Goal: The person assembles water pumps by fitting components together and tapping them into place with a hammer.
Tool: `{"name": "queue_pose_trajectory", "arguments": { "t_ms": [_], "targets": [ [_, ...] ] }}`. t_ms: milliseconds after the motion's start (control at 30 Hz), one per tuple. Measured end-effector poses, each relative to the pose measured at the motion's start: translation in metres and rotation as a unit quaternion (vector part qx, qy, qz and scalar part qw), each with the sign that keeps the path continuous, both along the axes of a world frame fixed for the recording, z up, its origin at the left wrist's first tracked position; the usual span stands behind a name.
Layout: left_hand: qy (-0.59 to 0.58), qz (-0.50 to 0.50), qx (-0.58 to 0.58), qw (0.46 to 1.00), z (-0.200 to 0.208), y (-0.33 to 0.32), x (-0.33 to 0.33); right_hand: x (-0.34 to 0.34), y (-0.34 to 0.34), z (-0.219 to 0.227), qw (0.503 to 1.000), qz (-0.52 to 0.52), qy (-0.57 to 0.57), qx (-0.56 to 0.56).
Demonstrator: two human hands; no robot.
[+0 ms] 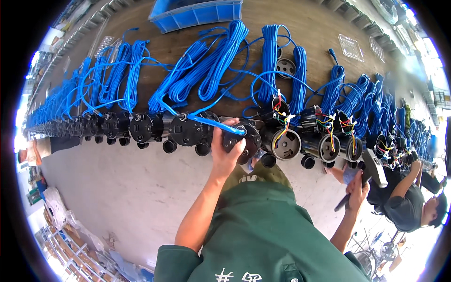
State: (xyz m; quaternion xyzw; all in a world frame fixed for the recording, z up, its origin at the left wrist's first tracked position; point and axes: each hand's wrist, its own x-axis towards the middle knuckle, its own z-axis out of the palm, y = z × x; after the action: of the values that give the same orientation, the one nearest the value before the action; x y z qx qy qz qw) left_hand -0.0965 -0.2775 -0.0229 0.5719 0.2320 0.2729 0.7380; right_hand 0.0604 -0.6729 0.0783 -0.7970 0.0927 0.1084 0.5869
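Note:
My left hand (224, 152) is closed round the edge of a black round end cap (249, 141) on a cylindrical housing, thumb on its face. A thick blue cable (213, 123) runs into the middle of that cap. Off to the right, my right hand (358, 190) grips a hammer (376, 170) by its dark handle, head up, apart from the housings. Just right of the held cap lies an open housing (285, 144), its round slotted end facing me. Coloured wires (282, 115) with white connectors stick out above it.
Capped black housings (141, 128) line the bench edge to the left, and open wired ones (329, 148) to the right. Bundled blue cables (223, 70) lie behind them on the brown bench (310, 28). A blue crate (197, 16) stands at the back. Another person (406, 207) works at right.

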Motion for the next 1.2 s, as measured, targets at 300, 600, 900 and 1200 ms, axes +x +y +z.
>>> {"name": "queue_pose_trajectory", "arguments": {
  "t_ms": [300,600,900,1200],
  "targets": [
    [-0.001,-0.02,0.005,1.0,0.0,0.006,0.006,-0.058,0.154,0.012,0.901,0.339,0.263,0.06],
    [-0.015,-0.033,-0.009,0.999,0.006,0.007,0.006,-0.06,0.176,-0.008,0.901,0.397,0.16,-0.073],
    [-0.021,-0.065,0.013,0.998,0.012,0.014,0.007,-0.068,0.169,-0.015,0.904,0.349,0.245,0.02],
    [0.004,-0.064,0.01,0.998,0.008,0.013,0.004,-0.066,0.173,0.001,0.92,0.345,0.182,-0.04]
  ]
}}
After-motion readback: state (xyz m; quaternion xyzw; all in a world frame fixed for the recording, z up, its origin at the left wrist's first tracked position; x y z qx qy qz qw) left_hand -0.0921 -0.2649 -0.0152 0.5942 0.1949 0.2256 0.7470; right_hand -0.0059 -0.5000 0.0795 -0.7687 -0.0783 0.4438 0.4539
